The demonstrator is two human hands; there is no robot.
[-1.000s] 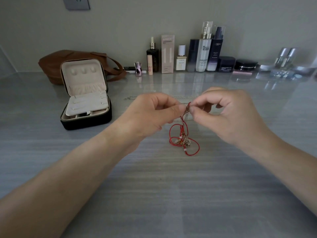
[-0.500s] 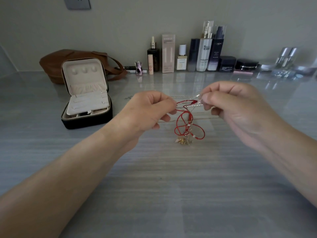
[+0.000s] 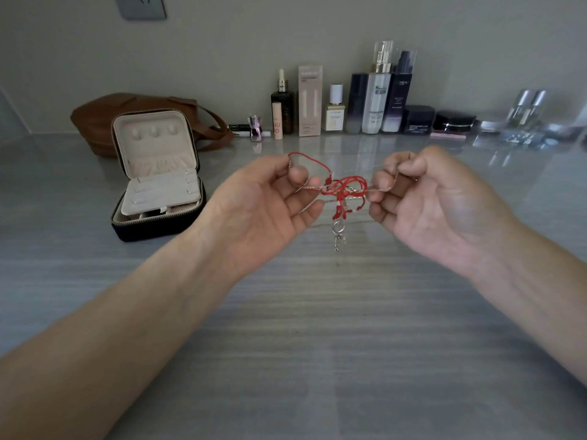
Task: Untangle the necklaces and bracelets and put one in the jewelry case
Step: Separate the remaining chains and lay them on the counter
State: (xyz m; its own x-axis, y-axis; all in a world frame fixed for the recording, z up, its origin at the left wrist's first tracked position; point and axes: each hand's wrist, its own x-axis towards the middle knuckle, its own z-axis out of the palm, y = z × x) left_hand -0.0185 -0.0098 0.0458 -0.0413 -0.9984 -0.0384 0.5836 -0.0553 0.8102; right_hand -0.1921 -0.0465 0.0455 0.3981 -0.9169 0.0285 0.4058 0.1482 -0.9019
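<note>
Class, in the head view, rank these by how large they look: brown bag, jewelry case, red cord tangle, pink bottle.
1. jewelry case and brown bag: unranked, the bag sits farther back, partly hidden behind the case.
2. red cord tangle
3. pink bottle

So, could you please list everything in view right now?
red cord: one tangle, red, held between the hands
thin chains: count unclear, pale, caught in the cord
charm: one, silver, hanging below the tangle
jewelry case: one, black with cream lining, open, left
bag: one, brown, behind case
cosmetics: a row, mixed, along the wall
socket: one, grey, on wall
table: one, grey, underneath
left hand: one, pinching the cord
right hand: one, pinching a chain
</note>
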